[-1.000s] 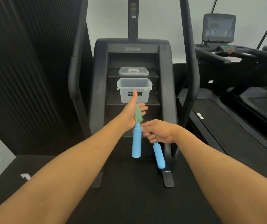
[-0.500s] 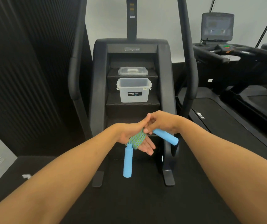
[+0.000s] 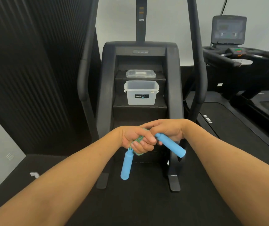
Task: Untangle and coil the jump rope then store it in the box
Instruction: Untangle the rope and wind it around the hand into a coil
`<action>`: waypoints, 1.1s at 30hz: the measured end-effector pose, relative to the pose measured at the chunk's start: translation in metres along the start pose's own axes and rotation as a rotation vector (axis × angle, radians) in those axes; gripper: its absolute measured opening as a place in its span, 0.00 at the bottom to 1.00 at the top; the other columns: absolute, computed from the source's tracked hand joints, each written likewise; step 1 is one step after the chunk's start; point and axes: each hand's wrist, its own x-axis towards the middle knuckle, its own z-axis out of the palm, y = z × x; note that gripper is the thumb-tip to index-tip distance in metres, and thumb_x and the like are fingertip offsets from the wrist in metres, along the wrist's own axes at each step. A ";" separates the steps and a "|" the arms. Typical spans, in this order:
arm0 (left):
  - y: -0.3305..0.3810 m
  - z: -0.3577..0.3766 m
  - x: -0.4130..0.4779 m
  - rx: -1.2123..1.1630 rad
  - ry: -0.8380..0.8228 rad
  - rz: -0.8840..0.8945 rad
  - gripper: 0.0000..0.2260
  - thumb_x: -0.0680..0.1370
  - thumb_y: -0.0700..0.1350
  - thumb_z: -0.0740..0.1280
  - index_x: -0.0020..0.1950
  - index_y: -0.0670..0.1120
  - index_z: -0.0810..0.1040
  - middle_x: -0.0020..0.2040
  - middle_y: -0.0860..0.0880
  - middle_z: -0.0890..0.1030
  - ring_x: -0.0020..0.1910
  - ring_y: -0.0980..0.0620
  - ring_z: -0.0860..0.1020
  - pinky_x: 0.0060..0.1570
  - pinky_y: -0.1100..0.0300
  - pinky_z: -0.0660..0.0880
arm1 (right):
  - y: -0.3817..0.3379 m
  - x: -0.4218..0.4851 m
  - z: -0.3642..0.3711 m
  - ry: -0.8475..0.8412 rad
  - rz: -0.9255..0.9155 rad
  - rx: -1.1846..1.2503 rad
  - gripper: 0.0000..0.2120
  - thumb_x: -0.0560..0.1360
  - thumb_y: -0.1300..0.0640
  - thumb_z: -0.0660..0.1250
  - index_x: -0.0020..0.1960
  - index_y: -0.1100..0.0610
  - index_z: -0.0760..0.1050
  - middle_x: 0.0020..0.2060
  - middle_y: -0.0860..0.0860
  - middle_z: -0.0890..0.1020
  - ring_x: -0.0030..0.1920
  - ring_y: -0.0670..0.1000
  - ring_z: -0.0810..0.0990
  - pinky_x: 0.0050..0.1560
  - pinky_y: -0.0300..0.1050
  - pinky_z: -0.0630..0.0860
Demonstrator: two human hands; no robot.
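Left hand grip closed round the coiled rope; right hand apparently pinching a blue handle

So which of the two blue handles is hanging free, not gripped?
The blue foam handle dangling straight down below the left hand. The other blue handle angles out to the right, held at its top end by the right hand.

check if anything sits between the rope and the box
Nothing visible does. The rope is bunched in the left hand, and the box stands open on a step straight ahead, its lid lying on the step above.
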 end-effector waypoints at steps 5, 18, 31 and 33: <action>-0.001 -0.003 0.006 -0.113 -0.031 0.108 0.12 0.78 0.45 0.72 0.36 0.45 0.75 0.31 0.51 0.76 0.24 0.59 0.75 0.27 0.69 0.74 | 0.010 -0.005 0.017 0.071 -0.031 0.313 0.10 0.77 0.54 0.65 0.53 0.59 0.81 0.45 0.54 0.82 0.44 0.48 0.81 0.52 0.43 0.77; 0.014 -0.006 0.013 -0.071 0.028 0.121 0.12 0.78 0.45 0.71 0.37 0.45 0.75 0.36 0.49 0.78 0.29 0.57 0.78 0.31 0.67 0.77 | 0.019 0.001 0.018 0.243 -0.019 0.675 0.19 0.75 0.47 0.71 0.54 0.63 0.82 0.48 0.59 0.84 0.44 0.53 0.84 0.46 0.45 0.84; 0.026 0.001 0.014 -0.044 0.130 -0.010 0.19 0.86 0.46 0.57 0.37 0.46 0.76 0.35 0.51 0.77 0.29 0.58 0.76 0.31 0.69 0.75 | 0.019 -0.011 0.015 0.254 -0.008 0.722 0.20 0.74 0.48 0.71 0.55 0.63 0.80 0.45 0.58 0.83 0.42 0.52 0.83 0.45 0.44 0.82; 0.027 0.004 0.014 -0.031 0.132 -0.018 0.17 0.84 0.47 0.60 0.37 0.46 0.76 0.35 0.51 0.77 0.28 0.58 0.76 0.31 0.69 0.75 | 0.021 -0.010 0.015 0.259 -0.008 0.738 0.19 0.72 0.49 0.72 0.54 0.64 0.80 0.45 0.58 0.82 0.41 0.51 0.82 0.44 0.43 0.82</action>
